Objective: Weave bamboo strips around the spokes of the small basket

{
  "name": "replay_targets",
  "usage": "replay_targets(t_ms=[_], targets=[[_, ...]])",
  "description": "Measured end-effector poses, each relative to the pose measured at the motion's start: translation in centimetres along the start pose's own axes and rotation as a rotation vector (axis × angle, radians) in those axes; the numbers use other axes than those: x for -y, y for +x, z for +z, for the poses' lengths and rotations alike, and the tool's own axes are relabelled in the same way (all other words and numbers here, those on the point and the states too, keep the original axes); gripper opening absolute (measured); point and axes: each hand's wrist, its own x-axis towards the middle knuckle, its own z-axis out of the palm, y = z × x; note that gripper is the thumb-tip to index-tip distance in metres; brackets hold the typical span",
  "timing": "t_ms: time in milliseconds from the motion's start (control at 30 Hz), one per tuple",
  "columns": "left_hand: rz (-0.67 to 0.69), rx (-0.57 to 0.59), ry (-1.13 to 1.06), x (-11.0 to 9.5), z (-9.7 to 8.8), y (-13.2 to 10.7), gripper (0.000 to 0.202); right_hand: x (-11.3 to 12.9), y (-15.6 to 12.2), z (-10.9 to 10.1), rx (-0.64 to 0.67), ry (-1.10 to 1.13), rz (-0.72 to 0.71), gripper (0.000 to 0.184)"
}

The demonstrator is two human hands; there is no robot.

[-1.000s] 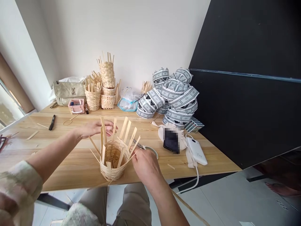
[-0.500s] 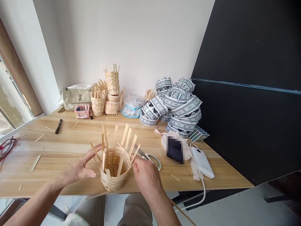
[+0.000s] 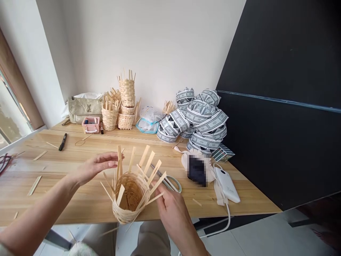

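Note:
A round woven bamboo basket (image 3: 128, 215) leans toward me at the table's front edge, with several pale upright strips standing around its rim. My right hand (image 3: 172, 204) is closed at the basket's right side, gripping its rim among the strips; the fingertips are partly hidden. My left hand (image 3: 97, 167) is at the back left, its fingers stretched out behind a tall upright strip (image 3: 119, 160) and the thumb close to that strip. Thin loose strip ends poke out below the basket. Scissors (image 3: 173, 184) lie just behind my right hand.
Finished-looking woven baskets (image 3: 126, 93) are stacked by the wall, near a beige bag (image 3: 85, 109) and pink box (image 3: 91, 125). Patterned paper bands (image 3: 199, 113) are piled at right. A white power bank (image 3: 227, 185), black marker (image 3: 63, 142) and strip scraps (image 3: 34, 185) lie about.
The basket has come slightly toward me and tilts more, its opening facing me. My left hand has risen to the tall strip, thumb nearer the fingers. My right hand stays at the rim.

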Motion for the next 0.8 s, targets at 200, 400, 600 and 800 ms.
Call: replay_targets(t_ms=[200,400,600,800], targets=[[-0.034,0.560,0.027,-2.4,1.3,4.8,0.063,0.4,-0.6,-0.4,0.014,-0.038,0.038,0.040],[-0.040,0.730,0.150,-2.9,3.8,6.0,0.058,0.0,-0.6,-1.0,0.027,-0.020,0.050,0.044],[-0.055,0.652,-0.026,-0.8,4.7,5.5,0.051,-0.7,-1.9,-1.2,-0.006,-0.002,0.056,0.044],[-0.015,0.457,-0.005,-0.8,5.5,4.5,0.032,-1.0,-2.8,-0.4,-0.069,-0.014,0.051,0.042]])
